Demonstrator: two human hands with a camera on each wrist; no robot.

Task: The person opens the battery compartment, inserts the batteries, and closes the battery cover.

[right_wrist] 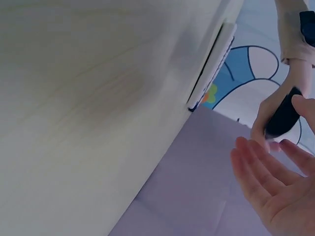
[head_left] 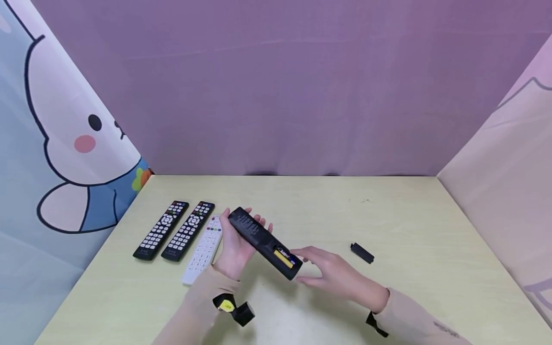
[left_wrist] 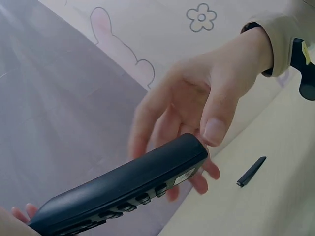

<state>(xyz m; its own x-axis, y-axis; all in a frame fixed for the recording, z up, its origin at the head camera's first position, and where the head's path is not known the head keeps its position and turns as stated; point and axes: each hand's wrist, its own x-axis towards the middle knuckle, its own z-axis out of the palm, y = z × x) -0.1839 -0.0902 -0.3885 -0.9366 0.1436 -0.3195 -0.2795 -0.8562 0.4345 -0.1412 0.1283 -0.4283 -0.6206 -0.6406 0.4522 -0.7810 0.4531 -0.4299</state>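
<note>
A black remote control (head_left: 264, 242) lies back side up in my left hand (head_left: 238, 244), which grips its upper half. At its lower end the battery compartment is uncovered, and a yellow battery (head_left: 283, 258) lies there beside a dark blue battery (head_left: 282, 251). My right hand (head_left: 334, 273) is at that end, fingers loosely bent and spread, thumb apart; whether a fingertip touches the remote I cannot tell. In the left wrist view, the right hand (left_wrist: 197, 98) hangs over the remote's end. A black battery cover (head_left: 362, 253) lies on the table, right of the hands.
Two black remotes (head_left: 161, 230) (head_left: 188, 231) lie buttons up on the left of the pale wooden table (head_left: 405, 215), with a white remote (head_left: 203, 251) next to them, partly behind my left hand. A purple cloth (head_left: 293, 96) hangs behind; printed cloths (head_left: 86, 158) flank the table.
</note>
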